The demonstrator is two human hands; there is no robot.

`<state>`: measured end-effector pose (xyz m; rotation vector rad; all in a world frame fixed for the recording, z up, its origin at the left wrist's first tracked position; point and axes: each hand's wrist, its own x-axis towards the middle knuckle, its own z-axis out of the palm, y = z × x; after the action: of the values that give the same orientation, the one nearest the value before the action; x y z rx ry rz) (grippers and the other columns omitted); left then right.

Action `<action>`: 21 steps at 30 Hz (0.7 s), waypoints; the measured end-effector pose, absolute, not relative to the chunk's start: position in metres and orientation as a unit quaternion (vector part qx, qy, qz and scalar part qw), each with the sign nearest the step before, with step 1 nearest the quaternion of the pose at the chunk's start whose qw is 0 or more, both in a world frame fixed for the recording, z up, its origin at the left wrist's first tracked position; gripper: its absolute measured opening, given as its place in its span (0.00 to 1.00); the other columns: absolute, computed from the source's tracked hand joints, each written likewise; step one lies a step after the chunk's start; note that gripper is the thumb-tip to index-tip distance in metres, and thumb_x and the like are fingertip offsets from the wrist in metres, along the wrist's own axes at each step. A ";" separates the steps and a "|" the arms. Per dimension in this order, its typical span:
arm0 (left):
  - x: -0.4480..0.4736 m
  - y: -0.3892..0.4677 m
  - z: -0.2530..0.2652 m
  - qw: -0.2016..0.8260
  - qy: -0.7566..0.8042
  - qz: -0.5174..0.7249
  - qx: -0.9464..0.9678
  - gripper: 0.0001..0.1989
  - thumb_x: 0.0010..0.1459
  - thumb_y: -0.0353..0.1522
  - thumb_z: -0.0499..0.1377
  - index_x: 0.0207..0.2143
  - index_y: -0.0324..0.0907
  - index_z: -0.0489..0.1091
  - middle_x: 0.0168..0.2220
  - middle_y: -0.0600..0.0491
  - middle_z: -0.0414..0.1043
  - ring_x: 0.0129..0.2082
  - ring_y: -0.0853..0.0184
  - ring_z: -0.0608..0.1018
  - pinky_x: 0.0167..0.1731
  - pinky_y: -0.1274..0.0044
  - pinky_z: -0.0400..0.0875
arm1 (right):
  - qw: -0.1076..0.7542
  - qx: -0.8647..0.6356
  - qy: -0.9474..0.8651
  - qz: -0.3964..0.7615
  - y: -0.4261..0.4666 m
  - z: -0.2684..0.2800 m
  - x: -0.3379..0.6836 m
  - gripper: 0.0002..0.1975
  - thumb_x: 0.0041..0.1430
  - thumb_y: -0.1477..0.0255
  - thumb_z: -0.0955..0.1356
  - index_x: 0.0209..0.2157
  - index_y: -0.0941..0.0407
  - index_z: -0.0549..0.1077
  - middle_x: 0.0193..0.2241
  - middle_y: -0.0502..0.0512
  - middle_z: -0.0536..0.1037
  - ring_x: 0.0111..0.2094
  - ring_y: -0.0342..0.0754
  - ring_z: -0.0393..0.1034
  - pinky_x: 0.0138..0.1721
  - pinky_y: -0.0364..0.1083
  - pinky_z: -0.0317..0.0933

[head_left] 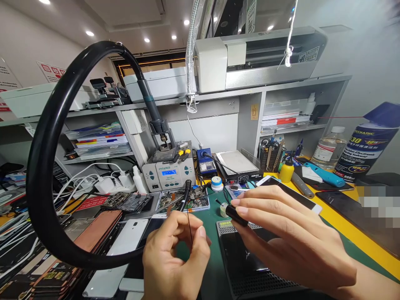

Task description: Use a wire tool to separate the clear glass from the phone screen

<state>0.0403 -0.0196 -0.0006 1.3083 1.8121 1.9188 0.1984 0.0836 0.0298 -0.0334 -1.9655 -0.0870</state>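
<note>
My left hand (176, 260) is closed in a pinch on a thin black wire (189, 227), which stands nearly upright between thumb and forefinger. In my right hand (293, 239) a short black cylindrical tool (236, 215) is gripped between fingers and thumb; its narrow end points to the upper left. What the palm covers is hidden. Below the right hand lies a phone with a dark glossy screen (248, 252), on a black perforated plate (265, 285). A small clear jar (223, 210) stands just beyond the tool's end.
A thick black hose (43, 137) loops around the left side from a rework station (168, 173). Phone parts (103, 233) crowd the left. A tray of circuit boards (200, 200) lies ahead. Bottles, a spray can (365, 146) and a white phone (290, 193) occupy the right.
</note>
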 end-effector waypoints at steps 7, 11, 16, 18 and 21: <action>0.040 -0.019 0.001 0.092 0.612 0.652 0.439 0.07 0.56 0.35 0.60 0.25 0.44 0.71 0.18 0.57 0.72 0.17 0.69 0.75 0.17 0.81 0.67 | 0.551 -0.009 -0.834 -0.034 0.084 0.029 0.198 0.17 0.51 0.85 0.76 0.43 0.61 0.78 0.35 0.58 0.85 0.38 0.48 0.81 0.42 0.44 0.78; 0.039 -0.019 0.001 0.091 0.611 0.656 0.434 0.07 0.56 0.36 0.60 0.26 0.45 0.71 0.19 0.57 0.73 0.18 0.69 0.75 0.17 0.81 0.68 | 0.554 -0.004 -0.832 -0.032 0.084 0.028 0.197 0.17 0.51 0.85 0.76 0.43 0.61 0.78 0.35 0.58 0.85 0.38 0.49 0.81 0.42 0.45 0.78; 0.040 -0.020 0.002 0.086 0.610 0.657 0.435 0.06 0.56 0.35 0.60 0.27 0.45 0.71 0.19 0.57 0.73 0.18 0.69 0.75 0.18 0.81 0.67 | 0.554 -0.001 -0.832 -0.028 0.084 0.027 0.198 0.17 0.51 0.86 0.75 0.43 0.60 0.78 0.34 0.57 0.85 0.37 0.49 0.80 0.41 0.45 0.78; 0.040 -0.020 0.003 0.086 0.610 0.659 0.432 0.06 0.57 0.35 0.59 0.27 0.45 0.71 0.19 0.57 0.73 0.18 0.69 0.75 0.18 0.81 0.67 | 0.552 -0.001 -0.833 -0.028 0.083 0.027 0.199 0.17 0.51 0.86 0.75 0.43 0.60 0.78 0.35 0.57 0.85 0.37 0.48 0.80 0.41 0.45 0.78; 0.040 -0.020 0.003 0.090 0.610 0.660 0.429 0.06 0.57 0.35 0.59 0.27 0.45 0.71 0.19 0.58 0.73 0.19 0.70 0.75 0.18 0.81 0.67 | 0.548 0.001 -0.836 -0.032 0.083 0.028 0.199 0.16 0.51 0.86 0.76 0.42 0.62 0.78 0.35 0.59 0.85 0.38 0.49 0.80 0.41 0.45 0.78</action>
<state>0.0400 -0.0202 0.0029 1.2769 1.8143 1.9626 0.1987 0.0826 0.0278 0.0013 -1.9801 -0.0754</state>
